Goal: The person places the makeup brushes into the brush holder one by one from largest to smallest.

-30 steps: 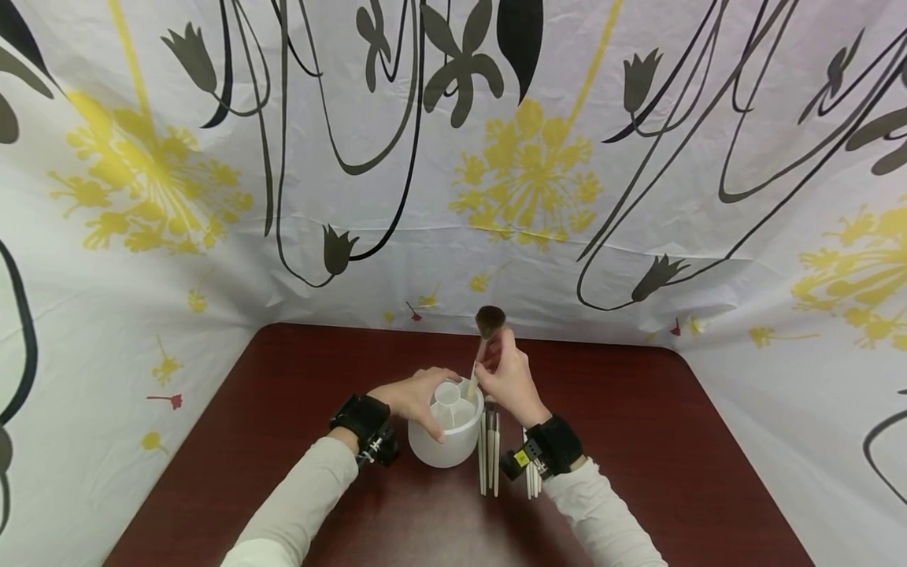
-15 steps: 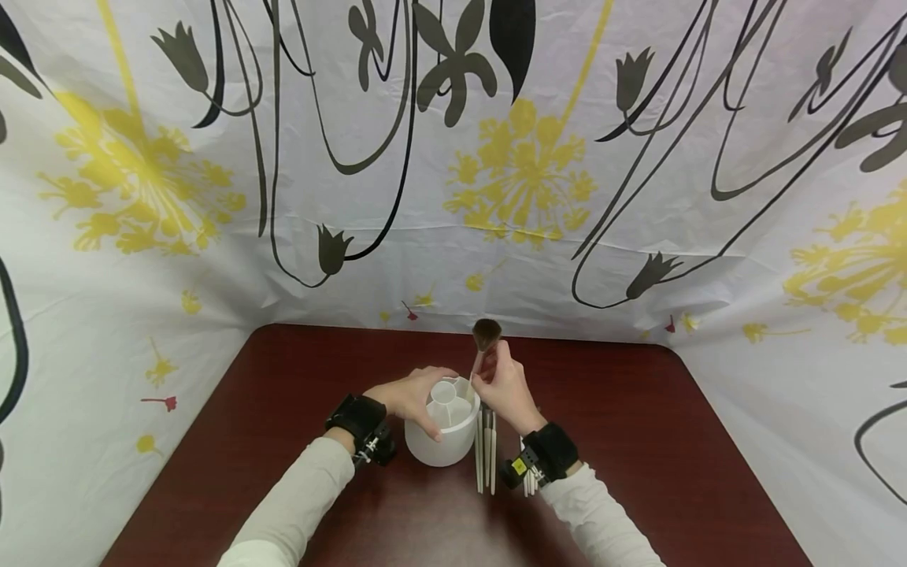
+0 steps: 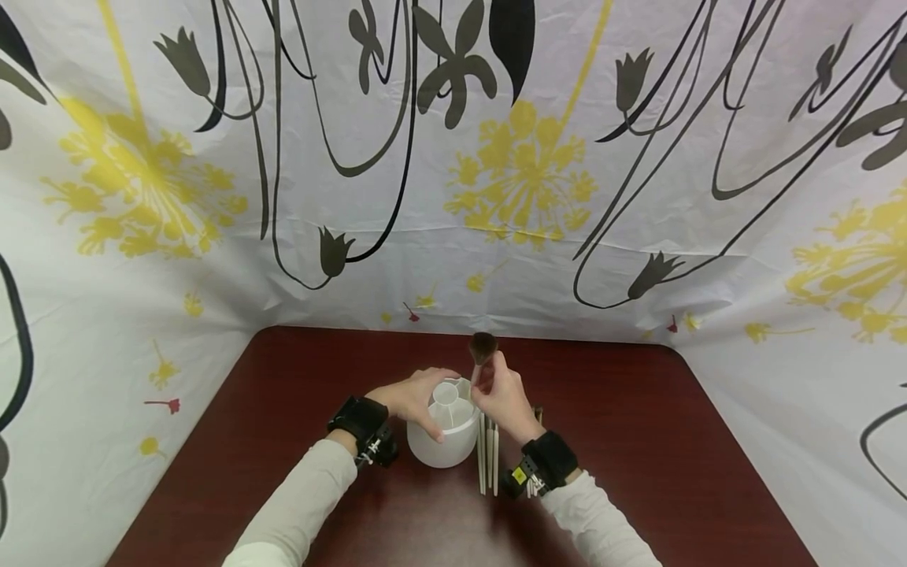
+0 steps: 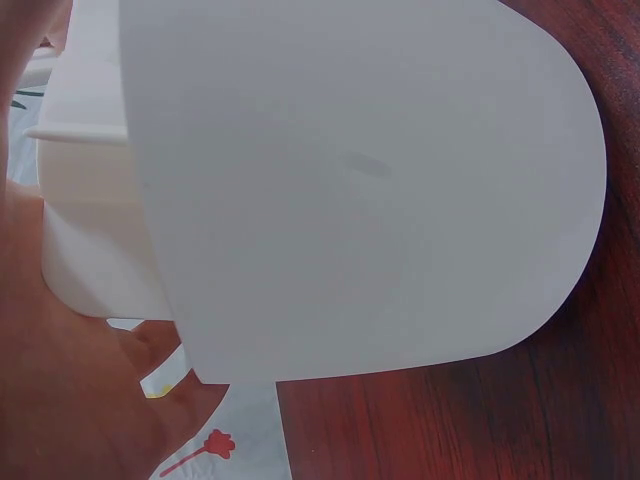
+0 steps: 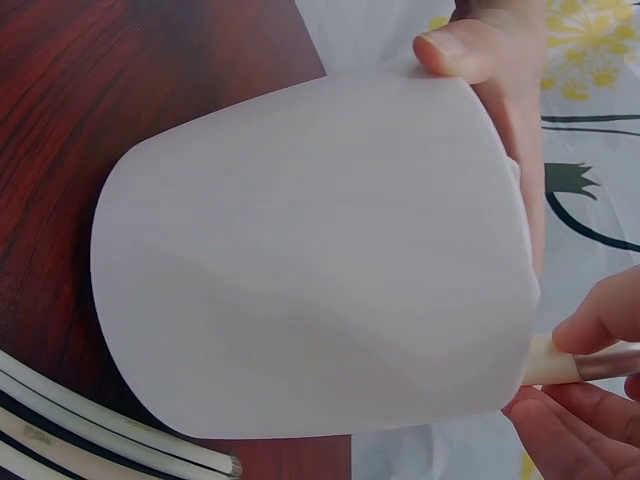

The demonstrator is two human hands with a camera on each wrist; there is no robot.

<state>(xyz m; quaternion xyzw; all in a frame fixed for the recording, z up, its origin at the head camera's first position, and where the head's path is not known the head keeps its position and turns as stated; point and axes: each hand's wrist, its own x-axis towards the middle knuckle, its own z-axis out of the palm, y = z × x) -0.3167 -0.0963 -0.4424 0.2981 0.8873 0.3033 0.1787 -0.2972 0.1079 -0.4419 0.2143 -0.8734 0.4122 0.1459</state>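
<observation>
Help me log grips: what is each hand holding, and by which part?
The right hand pinches a brush where its pale handle meets the metallic collar; the left hand grips the white holder at its rim.

floral-print cloth [image 3: 439,189] — behind dark red-brown table [image 3: 638,425]

Smooth matt plastic cup [image 5: 310,260], shiny metal brush ferrule [image 5: 610,362], glossy wood-grain table [image 3: 638,425]

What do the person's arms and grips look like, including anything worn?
The wrinkled off-white fabric left sleeve and matching right sleeve stop short of a wide black left wristband and black right wristband. Both carry small black devices with silvery fittings; the right one shows a yellow square marking. The left grip and right grip are bare and ungloved.
</observation>
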